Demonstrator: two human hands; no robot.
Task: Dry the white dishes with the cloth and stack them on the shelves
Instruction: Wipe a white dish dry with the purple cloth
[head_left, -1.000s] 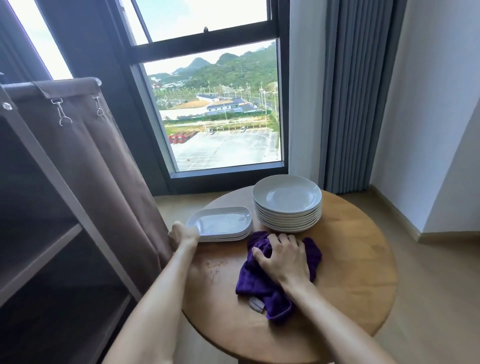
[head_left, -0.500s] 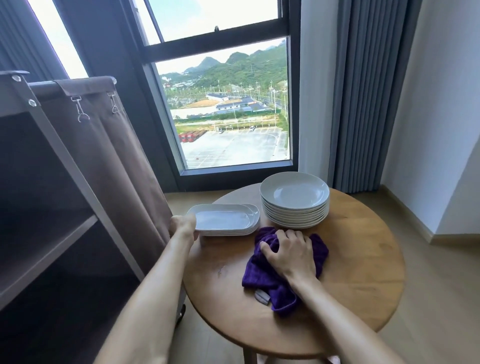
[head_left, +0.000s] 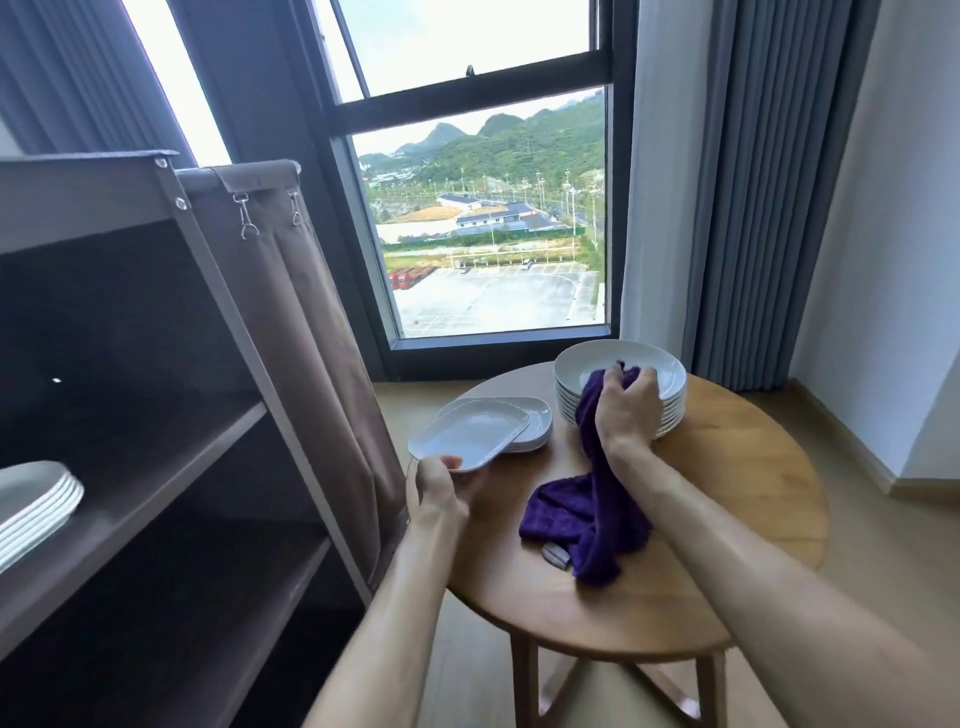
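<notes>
Basically, the left hand pinches the near rim of the top rectangular plate, thumb on top and fingers curled under, lifting it tilted off the small pile of rectangular plates on the round wooden table. The plate looks like glazed ceramic: stiff, brittle, smooth, probably slick if damp, and moderately heavy for a one-edge pinch, so I'd expect it to want to pivot down at the far end; safer to get fingers further under or support it with the cloth hand before wiping. The right hand is clamped on a bunched end of the purple cloth, raised over the top bowl of the round stack, knuckles up and wrist bent; the rest of the cloth trails down onto the tabletop. The cloth is soft and limp with good grip, light, and can be taken anywhere, though the loose tail could drag across the stack rim. The hands are apart, each gripping its own thing. The left forearm reaches straight ahead, the right angles in from the lower right. The shelves stand just left of the table, with a few white plates already stacked on the middle level, so drying looks partly done, with most dishes left on the table.
</notes>
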